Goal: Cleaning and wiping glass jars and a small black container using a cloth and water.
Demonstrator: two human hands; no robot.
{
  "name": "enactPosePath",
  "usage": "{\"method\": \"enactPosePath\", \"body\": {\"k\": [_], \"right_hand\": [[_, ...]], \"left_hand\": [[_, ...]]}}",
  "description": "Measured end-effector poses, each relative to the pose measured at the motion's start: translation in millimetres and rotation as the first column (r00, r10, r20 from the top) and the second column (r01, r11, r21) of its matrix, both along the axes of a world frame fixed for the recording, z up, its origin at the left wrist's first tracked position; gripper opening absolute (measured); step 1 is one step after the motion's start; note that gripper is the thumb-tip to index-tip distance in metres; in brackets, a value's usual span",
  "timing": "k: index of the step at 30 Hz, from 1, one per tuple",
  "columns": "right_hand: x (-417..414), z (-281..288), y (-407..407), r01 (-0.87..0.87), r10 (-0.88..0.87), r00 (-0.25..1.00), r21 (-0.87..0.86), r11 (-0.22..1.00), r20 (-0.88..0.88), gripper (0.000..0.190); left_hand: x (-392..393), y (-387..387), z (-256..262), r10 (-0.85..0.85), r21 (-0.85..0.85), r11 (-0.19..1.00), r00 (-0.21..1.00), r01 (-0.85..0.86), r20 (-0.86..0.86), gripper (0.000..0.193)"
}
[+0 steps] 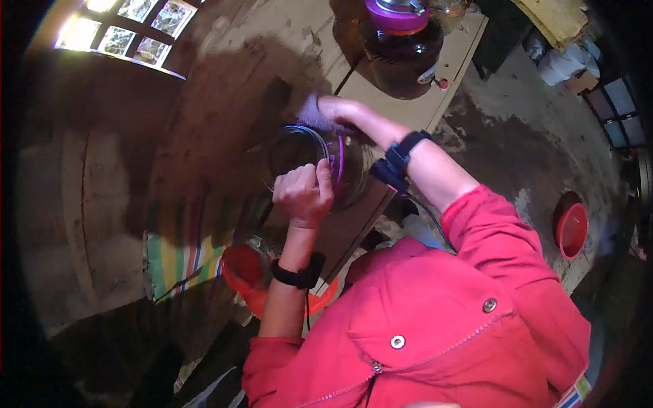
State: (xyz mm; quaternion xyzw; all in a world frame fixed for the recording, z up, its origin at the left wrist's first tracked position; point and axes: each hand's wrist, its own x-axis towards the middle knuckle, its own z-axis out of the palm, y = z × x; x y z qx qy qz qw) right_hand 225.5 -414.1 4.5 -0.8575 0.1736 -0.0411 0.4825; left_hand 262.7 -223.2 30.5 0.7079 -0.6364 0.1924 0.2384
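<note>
A large clear glass jar (352,178) lies tilted on the wooden tabletop, its round mouth turned to the left. My left hand (304,194) grips the rim of that mouth, thumb on top. In my right hand (341,108) is a pale, bunched cloth (315,116), pressed against or just over the jar's far side; motion blur hides the exact contact. Farther back on the table stands a big glass jar of dark contents (400,64) with a purple collar (398,18) and a metal-topped lid. Both my wrists wear black straps with cables.
A red plastic bag or basin (250,285) sits near my left forearm, beside striped cloth (178,260). The wooden table's edge (454,84) runs along the right. A red basin (572,232) rests on the stained floor. A barred window (132,30) is at upper left.
</note>
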Motion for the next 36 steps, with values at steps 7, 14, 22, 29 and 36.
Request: {"method": "enactPosePath", "body": {"k": [7,14,22,29,36], "right_hand": [[-34,-25,36,0.246,-0.247,0.969,0.217,0.945,-0.023,0.025],[-122,-37,143,0.589,-0.444,0.802,-0.402,0.701,0.4,0.027],[-115,-13,135,0.581,-0.437,0.794,-0.314,0.751,0.423,0.028],[-22,-4,21,-0.139,0.106,0.982,-0.216,0.966,-0.158,0.022],[-10,-28,22,0.045,-0.051,0.999,0.26,0.965,0.016,0.024]], "left_hand": [[61,12,8,-0.386,0.138,0.91,0.92,0.392,-0.064,0.032],[46,-7,36,-0.394,0.291,0.83,0.87,0.475,-0.296,0.031],[-36,-8,19,0.226,0.372,0.921,0.932,-0.11,-0.284,0.037],[-32,-4,17,0.038,0.347,0.938,0.995,-0.005,-0.087,0.029],[3,13,17,-0.189,0.41,0.885,0.975,0.221,-0.117,0.023]]}}
